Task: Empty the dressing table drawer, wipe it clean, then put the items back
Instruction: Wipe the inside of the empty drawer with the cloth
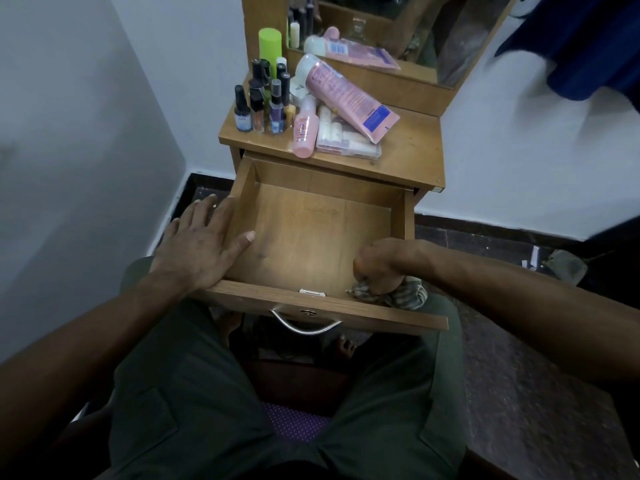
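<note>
The wooden drawer [311, 216] of the dressing table is pulled out over my lap and holds no items. My left hand [204, 244] lies flat on its left wall, fingers spread, thumb inside. My right hand [381, 263] is closed on a striped grey-green cloth [398, 294] pressed into the drawer's near right corner. The cosmetics stand on the tabletop [412, 147]: a large pink tube [346, 98], a small pink bottle [304, 131], a clear case of small containers [346, 140], several dark nail polish bottles [270, 98] and a green cylinder [270, 46].
A mirror [398, 26] stands at the back of the table. White walls close in on the left and right. A metal handle [306, 323] hangs on the drawer front. My knees in dark green trousers sit under the drawer. Blue cloth [581, 46] hangs upper right.
</note>
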